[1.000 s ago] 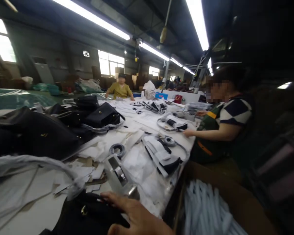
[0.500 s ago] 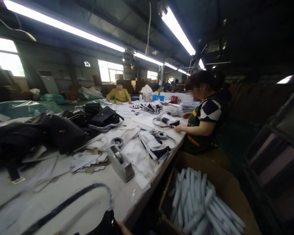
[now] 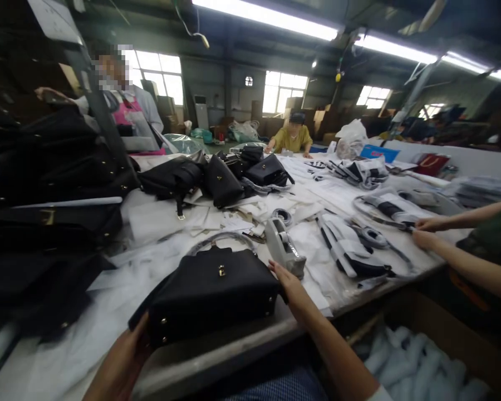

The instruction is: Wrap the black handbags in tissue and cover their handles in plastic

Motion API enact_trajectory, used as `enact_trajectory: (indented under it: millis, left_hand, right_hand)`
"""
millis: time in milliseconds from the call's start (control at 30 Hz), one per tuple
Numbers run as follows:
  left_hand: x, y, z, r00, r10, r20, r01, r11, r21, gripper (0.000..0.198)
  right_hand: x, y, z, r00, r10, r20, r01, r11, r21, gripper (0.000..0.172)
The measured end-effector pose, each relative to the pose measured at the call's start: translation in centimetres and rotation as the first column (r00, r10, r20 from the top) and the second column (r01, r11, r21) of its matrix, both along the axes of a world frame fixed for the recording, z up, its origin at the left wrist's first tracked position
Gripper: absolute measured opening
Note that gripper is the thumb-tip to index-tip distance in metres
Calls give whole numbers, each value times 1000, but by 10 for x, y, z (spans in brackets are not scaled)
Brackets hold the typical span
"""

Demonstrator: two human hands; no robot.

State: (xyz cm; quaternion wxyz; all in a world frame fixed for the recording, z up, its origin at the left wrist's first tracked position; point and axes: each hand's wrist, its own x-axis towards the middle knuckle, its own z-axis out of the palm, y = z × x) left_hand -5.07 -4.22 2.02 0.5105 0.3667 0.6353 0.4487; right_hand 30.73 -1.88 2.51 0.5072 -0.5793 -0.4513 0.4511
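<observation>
Now that both ends are held — handbag: tabletop's near edge.
Left hand: fingers curled.
Right hand: fingers straight.

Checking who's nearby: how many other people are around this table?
3: one in a pink apron at far left; one in a yellow top at the far end; one at right, only the arms showing. More may sit hidden in the dim far right.

- Tube lights overhead and windows behind glared white.
- Left side sat in deep shadow.
- Edges stretched, slightly blurred; black bag kept little detail.
</observation>
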Motion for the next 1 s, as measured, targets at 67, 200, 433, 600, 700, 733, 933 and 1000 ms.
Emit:
enact_trajectory:
  millis: [67,200,433,600,700,733,933,1000]
  left_hand:
    - [-10,-4,-4,1000,7,-13,-7,1000,-15,55]
    - [-26,-27,15,891,166,-423,-71,971,230,52]
    - [11,-9,46,249,123,-961,813,513,276,76]
    - [34,23,36,22,71,-997,898,436,51,105]
    - [33,27,33,8,26,-1000,893,449,19,105]
    - [32,26,33,13,18,-1000,893,450,20,102]
    - [30,25,16,11,59,-998,892,451,36,78]
    - [29,25,2,-2,104,-995,891,451,46,73]
  right_hand:
    - [7,-11,-8,981,-49,190,41,998,48,62]
    - [9,-46,8,839,-135,528,-33,954,296,50]
    - [-29,-42,44,380,-27,924,-605,749,271,79]
    - [-47,-14,46,189,39,981,-721,684,112,97]
    - [-49,-5,44,153,84,985,-733,677,56,99]
    - [-49,-4,43,144,98,985,-732,681,39,98]
    - [-52,2,37,122,125,985,-703,711,-3,84]
    - [-54,4,28,121,111,986,-702,712,7,75]
